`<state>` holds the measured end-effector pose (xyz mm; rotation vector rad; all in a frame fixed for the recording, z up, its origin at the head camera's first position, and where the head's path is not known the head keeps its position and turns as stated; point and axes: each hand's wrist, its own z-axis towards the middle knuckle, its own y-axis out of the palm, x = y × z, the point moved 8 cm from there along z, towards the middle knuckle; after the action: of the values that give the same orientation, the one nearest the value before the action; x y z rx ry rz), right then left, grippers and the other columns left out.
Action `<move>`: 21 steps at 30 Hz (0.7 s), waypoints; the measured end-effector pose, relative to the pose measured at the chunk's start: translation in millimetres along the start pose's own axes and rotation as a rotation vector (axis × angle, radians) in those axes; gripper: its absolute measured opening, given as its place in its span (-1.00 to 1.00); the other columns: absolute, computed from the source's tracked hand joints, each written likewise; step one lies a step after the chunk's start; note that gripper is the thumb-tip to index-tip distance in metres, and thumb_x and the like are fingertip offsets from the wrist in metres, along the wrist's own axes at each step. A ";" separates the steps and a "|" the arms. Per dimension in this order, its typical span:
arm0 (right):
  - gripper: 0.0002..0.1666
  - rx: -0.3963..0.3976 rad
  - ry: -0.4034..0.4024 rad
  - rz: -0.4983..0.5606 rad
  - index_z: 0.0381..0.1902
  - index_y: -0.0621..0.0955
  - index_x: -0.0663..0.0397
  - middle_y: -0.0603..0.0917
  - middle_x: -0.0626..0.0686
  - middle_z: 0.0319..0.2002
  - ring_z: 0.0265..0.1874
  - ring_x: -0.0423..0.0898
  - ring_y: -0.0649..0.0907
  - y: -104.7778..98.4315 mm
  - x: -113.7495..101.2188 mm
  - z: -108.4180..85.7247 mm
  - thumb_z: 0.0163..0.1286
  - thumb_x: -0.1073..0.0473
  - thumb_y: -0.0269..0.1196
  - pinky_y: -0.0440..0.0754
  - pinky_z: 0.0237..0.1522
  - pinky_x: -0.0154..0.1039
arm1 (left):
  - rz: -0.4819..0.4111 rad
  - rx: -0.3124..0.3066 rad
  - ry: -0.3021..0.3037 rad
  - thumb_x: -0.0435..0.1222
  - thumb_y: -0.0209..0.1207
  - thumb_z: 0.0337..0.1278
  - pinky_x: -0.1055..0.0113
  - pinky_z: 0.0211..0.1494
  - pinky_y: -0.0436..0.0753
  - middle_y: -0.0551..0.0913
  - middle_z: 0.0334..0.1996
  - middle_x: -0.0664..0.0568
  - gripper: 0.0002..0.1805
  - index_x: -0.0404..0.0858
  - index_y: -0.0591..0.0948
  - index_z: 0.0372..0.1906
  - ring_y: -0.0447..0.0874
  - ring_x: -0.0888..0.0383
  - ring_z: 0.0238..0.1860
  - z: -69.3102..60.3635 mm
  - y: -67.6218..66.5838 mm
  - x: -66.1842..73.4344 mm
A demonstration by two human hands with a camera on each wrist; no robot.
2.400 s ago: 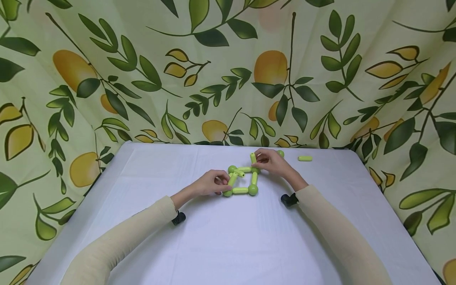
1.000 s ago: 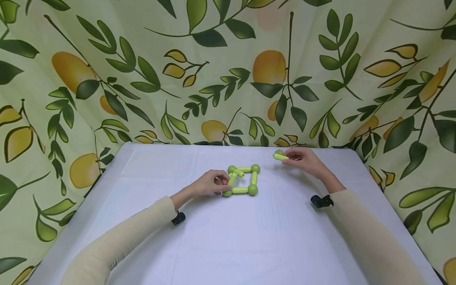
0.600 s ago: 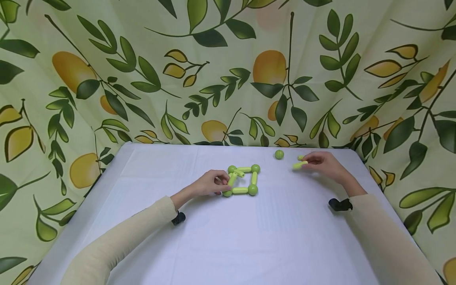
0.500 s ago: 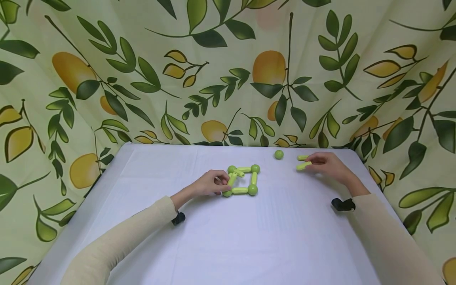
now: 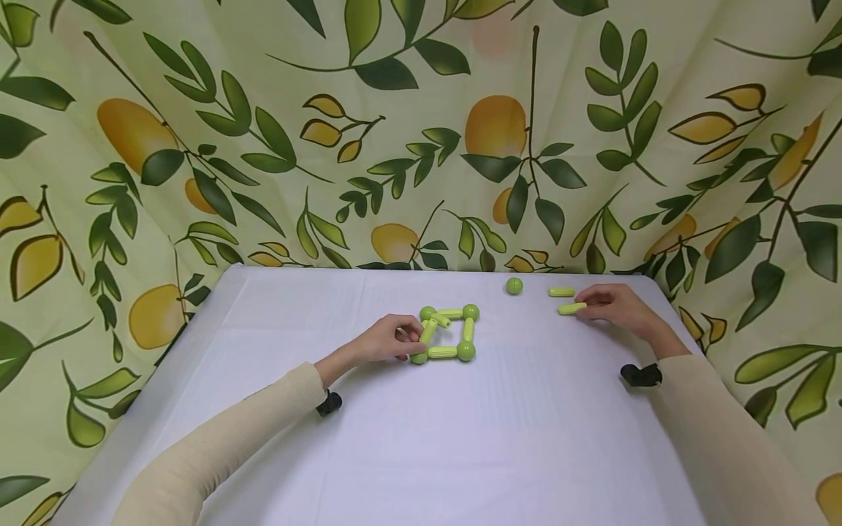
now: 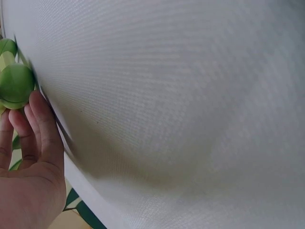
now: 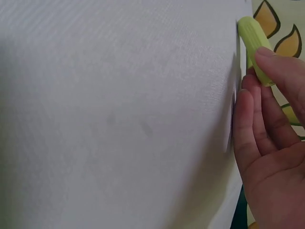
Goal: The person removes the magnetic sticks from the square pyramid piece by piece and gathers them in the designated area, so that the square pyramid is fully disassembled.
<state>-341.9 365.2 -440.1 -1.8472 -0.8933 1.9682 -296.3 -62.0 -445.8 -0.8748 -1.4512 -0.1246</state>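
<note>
A square frame of light green rods (image 5: 442,352) and darker green balls (image 5: 465,351) lies on the white table, with another rod (image 5: 441,320) angled at its far left corner. My left hand (image 5: 388,338) grips the near left corner, its fingers around the ball (image 6: 16,85) and rod there. To the right, my right hand (image 5: 615,305) pinches a loose light green rod (image 5: 571,309) between thumb and fingers, low over the table; the right wrist view shows this rod (image 7: 256,50) under the thumb. Whether it touches the table I cannot tell.
Behind the held rod lies another loose rod (image 5: 561,292). A single green ball (image 5: 514,286) rests near the table's back edge, right of the frame. A curtain (image 5: 395,146) printed with leaves and fruit hangs directly behind the table.
The right hand has pulled a rod away from the frame's far right corner and carried it right, past the loose ball, beside the other rod. The left hand has stayed at its corner.
</note>
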 end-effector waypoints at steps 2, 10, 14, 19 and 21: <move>-0.57 -0.007 -0.002 -0.017 0.04 0.67 0.31 0.70 0.22 -0.06 -0.19 -0.10 0.62 0.8 -0.6 0.9 0.32 0.16 0.47 0.60 -0.24 -0.31 | 0.004 0.001 0.000 -0.38 0.36 0.26 0.22 -0.27 0.72 0.55 -0.26 0.00 -0.81 -0.31 0.62 -0.09 0.62 0.16 -0.32 0.2 0.0 -0.1; -0.61 -0.029 0.009 -0.032 0.03 0.66 0.39 0.67 0.25 -0.10 -0.27 -0.06 0.56 4.8 -3.5 8.3 0.31 0.29 0.46 0.58 -0.33 -0.25 | 0.012 0.007 -0.014 -0.37 0.37 0.26 0.23 -0.28 0.72 0.56 -0.26 0.00 -0.80 -0.31 0.62 -0.09 0.62 0.15 -0.33 -0.2 -0.2 -0.5; -0.59 -0.019 0.008 -0.038 0.02 0.68 0.36 0.68 0.25 -0.09 -0.21 -0.05 0.58 5.7 -0.2 10.5 0.29 0.24 0.48 0.56 -0.27 -0.33 | 0.016 0.008 -0.019 -0.36 0.37 0.26 0.24 -0.28 0.72 0.56 -0.25 0.00 -0.80 -0.30 0.62 -0.09 0.61 0.15 -0.33 -0.2 0.3 -0.5; -0.62 -0.009 0.023 -0.043 0.00 0.68 0.35 0.69 0.23 -0.09 -0.17 0.01 0.59 7.7 -2.5 9.7 0.30 0.23 0.47 0.56 -0.22 -0.36 | 0.013 0.009 -0.019 -0.36 0.37 0.26 0.23 -0.27 0.72 0.55 -0.25 -0.01 -0.80 -0.30 0.62 -0.09 0.62 0.15 -0.32 -0.6 0.4 -0.7; -0.63 -0.006 0.035 -0.044 -0.01 0.68 0.34 0.68 0.22 -0.10 -0.16 0.03 0.58 7.9 -1.3 9.8 0.30 0.24 0.47 0.57 -0.22 -0.35 | 0.009 0.009 -0.019 -0.36 0.37 0.26 0.23 -0.27 0.72 0.55 -0.25 -0.01 -0.81 -0.30 0.62 -0.10 0.62 0.15 -0.31 -0.5 0.6 -1.0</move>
<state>-349.7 356.1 -444.1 -1.8438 -0.9218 1.9032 -295.8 -62.4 -447.0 -0.8774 -1.4643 -0.1032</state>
